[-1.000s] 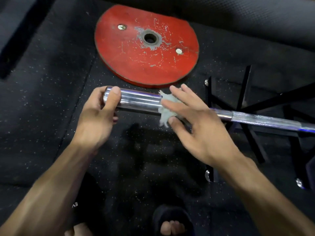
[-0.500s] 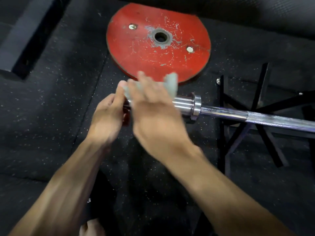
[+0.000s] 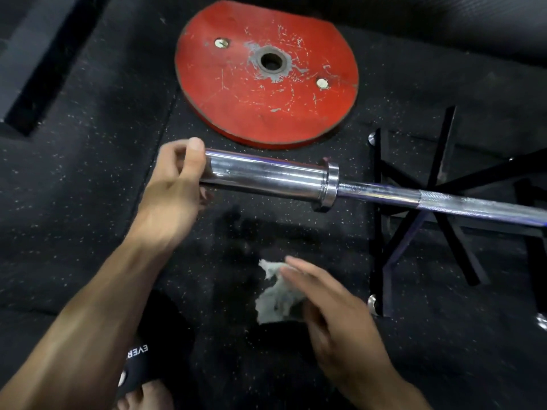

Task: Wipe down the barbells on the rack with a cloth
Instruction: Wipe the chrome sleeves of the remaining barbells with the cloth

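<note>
I am seeing the right hand (image 3: 334,318) pulling off the sleeve (image 3: 266,176), fingers pinching the cloth (image 3: 276,300) at lower centre; left hand (image 3: 177,184) fingers gripping the sleeve end. Sleeve pass probably finishing.

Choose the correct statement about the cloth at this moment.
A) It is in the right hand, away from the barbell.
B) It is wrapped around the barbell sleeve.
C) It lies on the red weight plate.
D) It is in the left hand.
A: the right hand holds the cloth low, clear of the barbell, while the left hand grips the bare end of the sleeve.
</note>
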Tool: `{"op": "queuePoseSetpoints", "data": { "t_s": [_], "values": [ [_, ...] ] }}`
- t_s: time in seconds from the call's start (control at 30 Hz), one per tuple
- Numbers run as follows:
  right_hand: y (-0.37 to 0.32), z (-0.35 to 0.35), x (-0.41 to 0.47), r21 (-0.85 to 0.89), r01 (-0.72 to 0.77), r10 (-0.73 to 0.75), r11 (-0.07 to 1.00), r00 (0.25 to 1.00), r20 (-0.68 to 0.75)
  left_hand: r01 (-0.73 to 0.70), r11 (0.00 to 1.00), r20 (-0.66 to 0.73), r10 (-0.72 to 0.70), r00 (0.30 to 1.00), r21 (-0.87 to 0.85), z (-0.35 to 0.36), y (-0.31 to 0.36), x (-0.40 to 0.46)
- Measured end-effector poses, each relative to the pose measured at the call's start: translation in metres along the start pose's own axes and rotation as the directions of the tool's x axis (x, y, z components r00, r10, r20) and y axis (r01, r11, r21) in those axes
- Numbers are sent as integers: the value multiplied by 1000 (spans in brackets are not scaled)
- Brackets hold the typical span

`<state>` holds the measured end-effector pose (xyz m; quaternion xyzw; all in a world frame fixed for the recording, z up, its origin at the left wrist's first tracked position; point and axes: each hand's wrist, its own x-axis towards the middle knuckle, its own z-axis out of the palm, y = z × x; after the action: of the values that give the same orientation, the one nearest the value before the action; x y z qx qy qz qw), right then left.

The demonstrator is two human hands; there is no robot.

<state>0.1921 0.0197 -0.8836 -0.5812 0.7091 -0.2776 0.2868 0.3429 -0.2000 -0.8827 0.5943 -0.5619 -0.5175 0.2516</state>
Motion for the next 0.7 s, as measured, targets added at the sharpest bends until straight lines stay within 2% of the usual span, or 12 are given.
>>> {"op": "queuePoseSetpoints", "data": {
  "t_s": [0.07, 0.13, 0.23, 0.3, 0.37, 0.47, 0.57, 0.6, 0.67, 0.7],
  "values": [
    [-6, -12, 0, 70, -46, 57, 996, 986, -155, -120, 991, 0, 120, 993, -53, 1, -6, -5],
    [-19, -31, 11, 147, -112, 154, 983, 935, -320, -166, 985, 15, 167, 986, -48, 2, -8, -9],
    [-32, -58, 34, 285, -112, 248, 952, 829, -501, -119, 992, -40, 121, 992, 35, 4, -1, -10],
    [-30, -69, 55, 247, -53, 191, 967, 795, -576, -55, 997, -76, 59, 995, 47, 6, 5, -8],
    [-23, -66, 75, 187, -27, 130, 982, 813, -567, -23, 999, -74, 25, 997, 27, 8, 8, -8],
    [-10, -40, 82, 102, 15, 34, 995, 887, -461, -43, 999, -38, 41, 998, -30, 7, 3, -12],
    [-5, -14, 59, -50, 122, -132, 991, 908, -397, -61, 994, -24, 63, 998, 87, 2, -2, -15],
    [-4, -10, 48, -49, 145, -153, 988, 921, -359, -76, 987, -26, 80, 996, 139, 2, -2, -14],
    [-3, -11, 28, 77, 104, -78, 992, 956, -282, -120, 958, -64, 141, 988, 259, 3, -1, -15],
    [-2, -13, 20, 133, 74, -37, 988, 963, -266, -178, 925, -101, 223, 970, 335, 4, 2, -17]
  ]
}}
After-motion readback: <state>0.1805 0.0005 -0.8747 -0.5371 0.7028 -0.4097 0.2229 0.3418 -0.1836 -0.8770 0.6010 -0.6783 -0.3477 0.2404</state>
